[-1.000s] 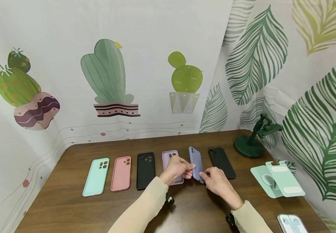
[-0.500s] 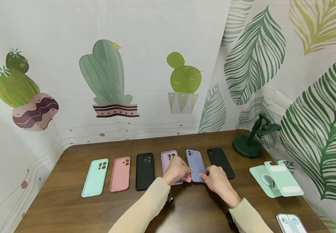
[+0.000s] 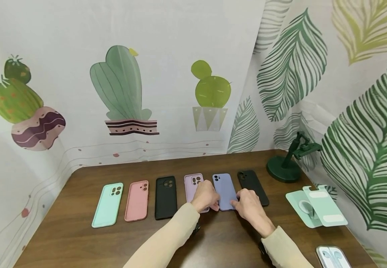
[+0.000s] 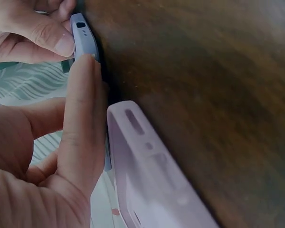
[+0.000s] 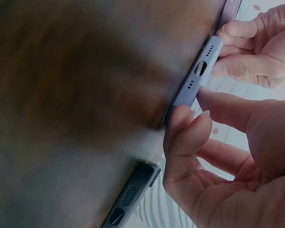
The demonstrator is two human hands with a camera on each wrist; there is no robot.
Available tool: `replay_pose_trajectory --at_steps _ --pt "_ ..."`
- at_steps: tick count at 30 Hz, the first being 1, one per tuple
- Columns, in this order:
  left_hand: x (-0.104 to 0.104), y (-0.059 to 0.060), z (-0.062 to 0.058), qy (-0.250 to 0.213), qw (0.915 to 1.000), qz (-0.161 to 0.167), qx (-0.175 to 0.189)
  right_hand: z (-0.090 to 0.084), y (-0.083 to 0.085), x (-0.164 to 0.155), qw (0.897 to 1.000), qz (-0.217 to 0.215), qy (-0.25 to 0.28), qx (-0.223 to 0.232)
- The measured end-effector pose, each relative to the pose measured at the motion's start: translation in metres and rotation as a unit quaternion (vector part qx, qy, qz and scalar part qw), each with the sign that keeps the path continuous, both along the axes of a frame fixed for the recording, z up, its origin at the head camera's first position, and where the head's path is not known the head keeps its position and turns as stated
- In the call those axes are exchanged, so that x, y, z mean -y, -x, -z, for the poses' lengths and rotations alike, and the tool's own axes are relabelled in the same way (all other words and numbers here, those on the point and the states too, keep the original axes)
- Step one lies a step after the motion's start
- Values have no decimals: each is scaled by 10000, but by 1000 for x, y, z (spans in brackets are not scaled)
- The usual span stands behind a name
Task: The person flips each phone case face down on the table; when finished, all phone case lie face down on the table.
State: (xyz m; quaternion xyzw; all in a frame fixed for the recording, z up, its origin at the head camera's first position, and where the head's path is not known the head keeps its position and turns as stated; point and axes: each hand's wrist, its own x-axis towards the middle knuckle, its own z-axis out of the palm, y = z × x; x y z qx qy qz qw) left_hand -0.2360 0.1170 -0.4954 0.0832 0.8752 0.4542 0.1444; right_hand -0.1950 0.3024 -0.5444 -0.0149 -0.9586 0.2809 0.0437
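A lavender-blue phone case [image 3: 225,190] lies flat on the wooden table with its camera holes at the far end. My left hand [image 3: 205,195] holds its left edge near the bottom, reaching over a light purple phone case [image 3: 192,185] that it partly hides. At the lower right corner, my right hand [image 3: 249,206] pinches the blue case between thumb and fingers. The right wrist view shows the blue case's bottom edge [image 5: 199,71] with its port opening, and both hands at it. Right of it lies a black phone case [image 3: 253,186].
Further left in the row are a black case [image 3: 166,197], a pink case [image 3: 137,201] and a mint case [image 3: 107,204]. At the right stand a dark green stand [image 3: 284,168] and a mint folding holder [image 3: 325,208]. Boxed earphones [image 3: 333,257] lie at the front right.
The blue phone case was tilted up on its edge a second ago. It has come down flat on the table, with both hands still at its sides.
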Motion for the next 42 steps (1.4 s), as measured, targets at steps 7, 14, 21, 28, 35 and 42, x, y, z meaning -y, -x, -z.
replay_pose_trajectory --at_steps 7,14,21,28,35,42 --pt "-2 8 13 13 10000 -28 89 -31 -16 13 9998 136 99 85" --pt "7 -7 -12 63 10000 -55 -47 -17 -6 6 9994 238 96 220" --pt "26 -11 -35 -32 9988 1 -487 -50 -14 16 9993 294 63 212" --pt "51 -4 -34 536 9908 -27 -1243 -78 -34 51 9998 -109 121 89" --pt "80 33 28 1221 9771 -130 -1738 -20 -10 67 9964 -624 210 -542" --pt "102 46 62 1618 9751 -364 -1473 13 13 82 9990 -420 68 -162"
